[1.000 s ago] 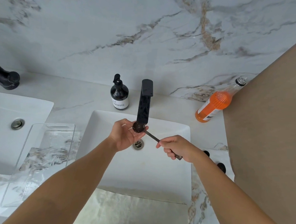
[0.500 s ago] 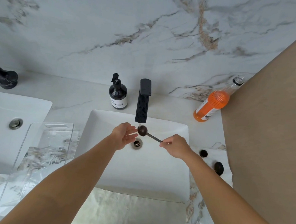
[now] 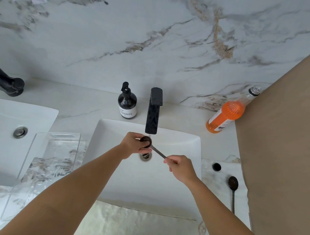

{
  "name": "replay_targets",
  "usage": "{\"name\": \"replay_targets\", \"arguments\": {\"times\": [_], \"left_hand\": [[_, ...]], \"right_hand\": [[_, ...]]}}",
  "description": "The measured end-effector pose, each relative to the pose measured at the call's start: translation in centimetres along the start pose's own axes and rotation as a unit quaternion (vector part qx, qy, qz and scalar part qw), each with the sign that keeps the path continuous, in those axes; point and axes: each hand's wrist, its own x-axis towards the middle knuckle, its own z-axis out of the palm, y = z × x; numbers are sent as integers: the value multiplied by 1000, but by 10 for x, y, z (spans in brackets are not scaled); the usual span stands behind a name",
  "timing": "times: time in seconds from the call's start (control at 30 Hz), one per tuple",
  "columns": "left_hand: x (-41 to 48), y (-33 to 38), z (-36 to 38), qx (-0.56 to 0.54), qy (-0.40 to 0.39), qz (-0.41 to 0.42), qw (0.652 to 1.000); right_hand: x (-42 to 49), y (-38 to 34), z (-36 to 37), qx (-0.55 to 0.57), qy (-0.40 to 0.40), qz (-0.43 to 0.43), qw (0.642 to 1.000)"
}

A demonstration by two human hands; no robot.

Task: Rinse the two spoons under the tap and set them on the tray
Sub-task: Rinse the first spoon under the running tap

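Holding a dark spoon [image 3: 149,144] under the black tap [image 3: 153,113], the person works over the white sink [image 3: 181,146]. The right hand [image 3: 181,167] is pinched shut on the end of the handle, while the left hand [image 3: 135,145] has its fingers curled around the bowl, thumb pressed on it, just below the spout and above the drain [image 3: 145,155]. A thin stream seems to fall from the spout, though it is faint. The second spoon [image 3: 233,187] lies on the counter right of the sink, well apart from the clear tray [image 3: 38,164] at the left. A brown pump bottle [image 3: 127,103] with a white label stands beside the tap; its print is too small to read, as is the label on the orange bottle [image 3: 227,116].
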Motion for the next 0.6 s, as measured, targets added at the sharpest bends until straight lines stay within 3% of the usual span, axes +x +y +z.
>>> {"name": "replay_targets", "arguments": {"times": [0.07,0.17,0.27,0.33,0.4,0.47,0.53,0.6], "left_hand": [[1,6,4,51,12,18,998],[4,16,20,-110,53,37,992],[2,16,49,-308,68,-6,949],[1,12,58,-358,32,-41,932],[0,11,52,-277,8,-54,959],[-1,15,29,-126,13,-34,991],[-3,26,1,-10,-7,-18,1000],[-10,45,-21,12,-49,-17,999]], "right_hand": [[2,6,-6,-10,29,-14,999],[2,-3,-9,31,33,-10,999],[-5,-22,2,120,-90,49,987],[-12,-29,12,157,-164,72,971],[-16,-31,12,176,-190,84,962],[-13,-30,2,136,-157,79,975],[-7,-28,-14,64,-93,56,992],[-2,-25,-27,52,-64,34,996]]}}
